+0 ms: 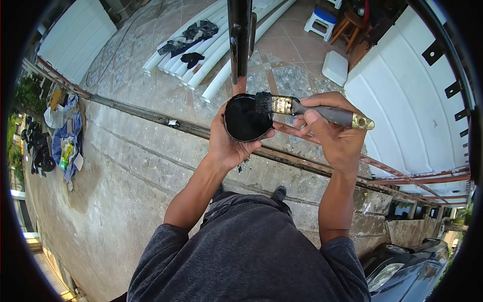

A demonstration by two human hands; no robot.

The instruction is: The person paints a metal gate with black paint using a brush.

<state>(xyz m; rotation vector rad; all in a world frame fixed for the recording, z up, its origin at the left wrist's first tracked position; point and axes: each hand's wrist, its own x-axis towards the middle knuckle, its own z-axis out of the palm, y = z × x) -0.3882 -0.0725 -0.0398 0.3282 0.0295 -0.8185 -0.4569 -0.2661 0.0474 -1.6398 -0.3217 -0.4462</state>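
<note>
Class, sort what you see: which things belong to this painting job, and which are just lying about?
Belongs to the job:
brush in the right hand
pot of black paint in the left hand
probably the part-black metal post

Just lying about:
white pipes
black scraps
blue-topped stool

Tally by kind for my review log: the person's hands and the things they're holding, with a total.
Hands: 2 (left hand, right hand)
Brush: 1
Cup: 1
Total: 4
</note>
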